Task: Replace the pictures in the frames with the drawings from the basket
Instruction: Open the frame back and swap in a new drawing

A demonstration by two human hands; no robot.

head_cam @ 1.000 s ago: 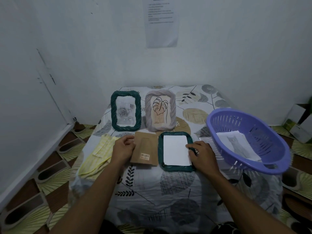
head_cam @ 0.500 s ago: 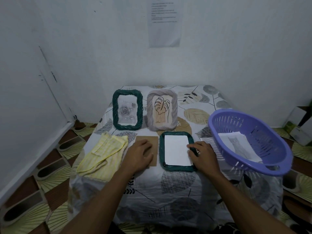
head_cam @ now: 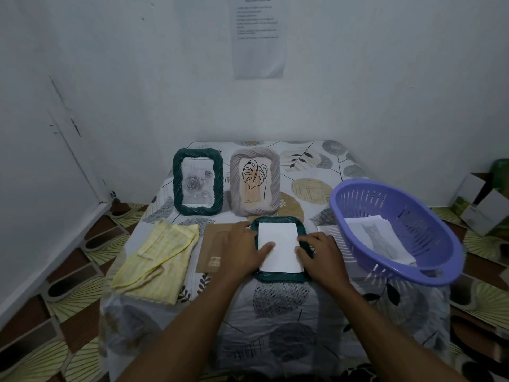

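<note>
A white-walled corner with a printed notice (head_cam: 259, 37) taped high on the wall holds a low table under a leaf-patterned cloth (head_cam: 275, 321), and the work lies at its middle. A dark green rope-edged frame (head_cam: 281, 277) lies face down, long axis running away from the person, with a white sheet (head_cam: 279, 248) resting in its back opening. The left hand (head_cam: 241, 250) lies flat with fingers spread, thumb tip touching the sheet's left edge, palm over the gap between the frame and the brown cardboard backing board (head_cam: 210, 250) just to its left. The right hand (head_cam: 316, 250) rests open on the frame's right rim, fingertips at the sheet's right edge; neither hand is clamped on anything. By my reading the sheet is being seated, and the backing comes next: it sits touching under the left hand, parallel to the frame, so the left hand is the nearer one. Behind stand a green frame with a rose drawing (head_cam: 197, 185) and a grey frame with a leaf print (head_cam: 254, 186), the latter likely not yet replaced. The purple basket (head_cam: 429, 271), right of the right hand, holds a cat drawing (head_cam: 381, 242). A yellow striped cloth (head_cam: 157, 260) lies far left.
</note>
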